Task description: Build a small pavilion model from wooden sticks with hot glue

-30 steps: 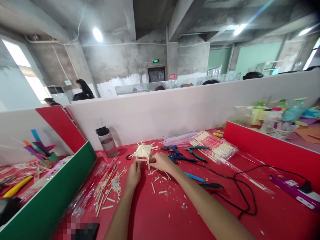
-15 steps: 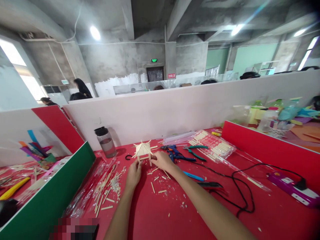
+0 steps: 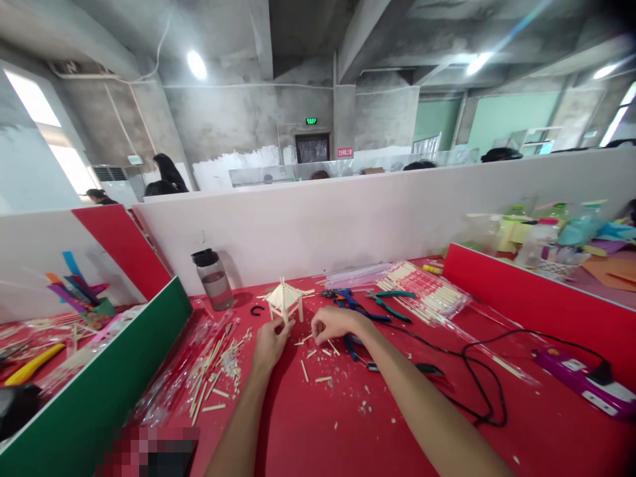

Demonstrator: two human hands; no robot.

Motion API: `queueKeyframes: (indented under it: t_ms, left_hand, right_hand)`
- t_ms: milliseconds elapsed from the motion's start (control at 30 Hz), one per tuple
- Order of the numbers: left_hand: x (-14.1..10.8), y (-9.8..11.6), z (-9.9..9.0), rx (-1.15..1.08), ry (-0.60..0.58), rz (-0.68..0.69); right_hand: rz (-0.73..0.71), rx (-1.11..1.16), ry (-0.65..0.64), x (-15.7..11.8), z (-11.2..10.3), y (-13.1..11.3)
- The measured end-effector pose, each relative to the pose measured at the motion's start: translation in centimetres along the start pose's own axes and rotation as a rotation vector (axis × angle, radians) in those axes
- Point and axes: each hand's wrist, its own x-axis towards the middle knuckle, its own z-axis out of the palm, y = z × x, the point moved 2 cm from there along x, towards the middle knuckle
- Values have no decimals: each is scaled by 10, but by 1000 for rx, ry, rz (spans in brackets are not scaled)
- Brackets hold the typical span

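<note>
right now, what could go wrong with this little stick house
The left hand is at a thin front leg of the house; squeezing hard might snap or loosen it. The right forearm could snag the cord close by.

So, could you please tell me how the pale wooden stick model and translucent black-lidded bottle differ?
The pale wooden stick model is angular, with jutting ends; the translucent black-lidded bottle is cylindrical. The left hand holds the model; none touches the bottle. Both have the white partition behind.
</note>
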Motion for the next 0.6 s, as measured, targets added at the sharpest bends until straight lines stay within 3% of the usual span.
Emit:
queueKeyframes:
  t_ms: [167,467,600]
  left_hand:
    - [1,1,0,40,8,-17]
    - [0,3,-1,55,30,-17]
    - [0,4,-1,69,36,-15]
  right_hand:
    - [-109,15,-164,10,14,-8]
    - [-111,-217,-142,5,14,-35]
    - [-137,-195,-146,5,14,-35]
